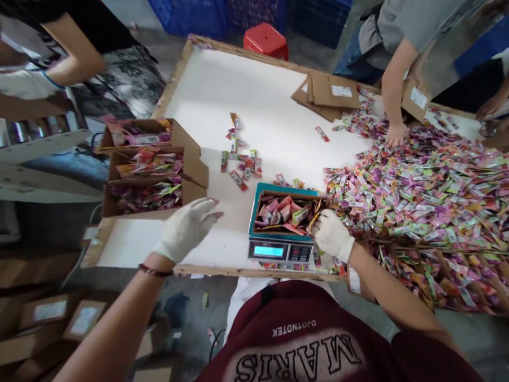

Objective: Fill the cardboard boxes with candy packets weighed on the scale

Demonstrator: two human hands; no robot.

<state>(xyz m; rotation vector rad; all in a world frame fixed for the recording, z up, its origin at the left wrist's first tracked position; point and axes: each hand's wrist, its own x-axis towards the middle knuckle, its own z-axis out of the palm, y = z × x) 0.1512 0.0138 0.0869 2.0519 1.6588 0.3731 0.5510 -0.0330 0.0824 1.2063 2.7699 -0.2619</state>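
Note:
A small open cardboard box (274,229) full of colourful sachets (283,209) sits on the teal pan of a digital scale (280,250), whose display is lit. My right hand (332,233), in a white glove with bare fingertips, has its fingers curled on the box's right end; what lies under the fingertips is partly hidden. Left of the scale, my left hand (186,228), gloved likewise, hovers over the white table (270,101) with fingers stretched out and nothing in them. Beyond it, filled cardboard boxes (194,164) stand in a row.
A large heap of sachets (405,185) covers the table's right side, with filled boxes (421,276) along its front. Loose sachets (238,180) lie mid-table. A co-worker's hand (395,132) touches the heap near flattened cartons (334,91). Another person stands at left. A red stool (265,40) is behind.

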